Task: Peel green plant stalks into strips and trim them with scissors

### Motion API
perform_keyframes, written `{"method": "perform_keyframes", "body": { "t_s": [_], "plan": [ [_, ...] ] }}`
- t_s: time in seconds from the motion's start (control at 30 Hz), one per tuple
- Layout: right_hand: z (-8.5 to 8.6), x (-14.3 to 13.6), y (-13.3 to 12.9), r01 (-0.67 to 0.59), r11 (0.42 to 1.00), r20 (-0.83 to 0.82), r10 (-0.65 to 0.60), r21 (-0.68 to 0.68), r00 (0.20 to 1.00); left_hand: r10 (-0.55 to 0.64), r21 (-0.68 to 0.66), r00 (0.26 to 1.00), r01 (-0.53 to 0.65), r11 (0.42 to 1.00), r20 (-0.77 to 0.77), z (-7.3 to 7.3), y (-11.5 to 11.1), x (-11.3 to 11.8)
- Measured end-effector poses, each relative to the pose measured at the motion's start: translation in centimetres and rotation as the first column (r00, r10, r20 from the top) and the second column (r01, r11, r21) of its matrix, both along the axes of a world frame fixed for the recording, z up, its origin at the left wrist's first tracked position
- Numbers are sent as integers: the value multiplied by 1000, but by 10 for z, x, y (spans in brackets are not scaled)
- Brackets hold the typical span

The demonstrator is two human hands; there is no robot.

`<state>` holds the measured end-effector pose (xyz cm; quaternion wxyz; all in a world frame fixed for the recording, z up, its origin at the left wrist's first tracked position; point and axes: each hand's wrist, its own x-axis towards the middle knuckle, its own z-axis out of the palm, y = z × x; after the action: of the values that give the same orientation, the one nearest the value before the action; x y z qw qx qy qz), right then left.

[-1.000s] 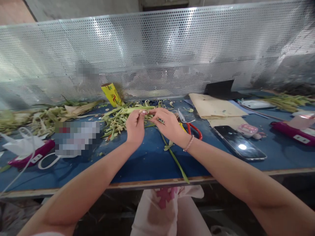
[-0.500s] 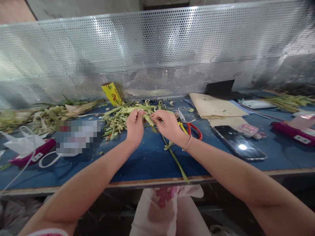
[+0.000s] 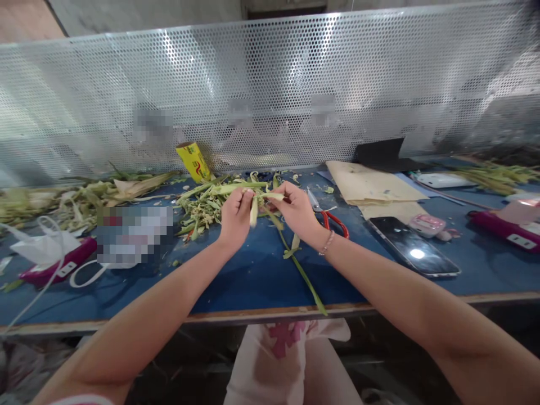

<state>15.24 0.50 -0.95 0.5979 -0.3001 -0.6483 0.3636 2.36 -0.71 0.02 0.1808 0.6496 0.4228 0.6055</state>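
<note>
Hands at centre in head view, both above the blue table (image 3: 253, 287). Left hand (image 3: 236, 218): thumb and fingers closed, pinching a green plant piece (image 3: 253, 211) whose pale end hangs toward the near side. Right hand (image 3: 298, 212), just right of it: fingertips closed on a pale strip that reaches left to the same piece. Can't tell if strip and piece are joined.

Green stem (image 3: 304, 278) runs from below the hands to the near table edge; far end hidden, so link to the held piece unclear. Pile of green trimmings (image 3: 200, 208) sits just left of and beyond left hand, yellow tube (image 3: 194, 163) tilted at its far side. Red-handled scissors (image 3: 336, 223) just right of right hand. Further right: phone (image 3: 413, 246), pink case (image 3: 427, 224) near its far end, tan paper (image 3: 377, 185) beyond. Perforated metal screen (image 3: 278, 73) stands along the far side.
</note>
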Motion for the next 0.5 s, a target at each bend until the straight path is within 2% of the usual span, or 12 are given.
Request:
{"method": "perform_keyframes", "body": {
  "t_s": [0.07,0.13,0.2,0.23,0.37,0.43,0.5],
  "plan": [
    [1,6,7,25,998,-30,-26,-51,999,6,10,994,-5,1000,-110,1,-1,-3],
    [5,15,12,103,995,-17,-104,-6,994,45,11,984,-44,999,-173,1,1,-7],
    [10,23,11,197,968,58,-208,157,976,85,24,971,-82,996,-222,0,3,-11],
    [12,26,9,200,948,130,-237,249,963,104,47,962,-95,994,-252,-1,5,-12],
    [13,21,-4,49,877,489,-312,477,814,159,165,928,-108,980,-338,-1,5,-13],
    [9,14,-8,32,851,552,-368,524,749,138,163,928,-85,983,-347,-1,2,-11],
    [4,9,-9,32,837,552,-388,546,738,71,100,943,-41,994,-325,0,-2,-8]
  ]
}}
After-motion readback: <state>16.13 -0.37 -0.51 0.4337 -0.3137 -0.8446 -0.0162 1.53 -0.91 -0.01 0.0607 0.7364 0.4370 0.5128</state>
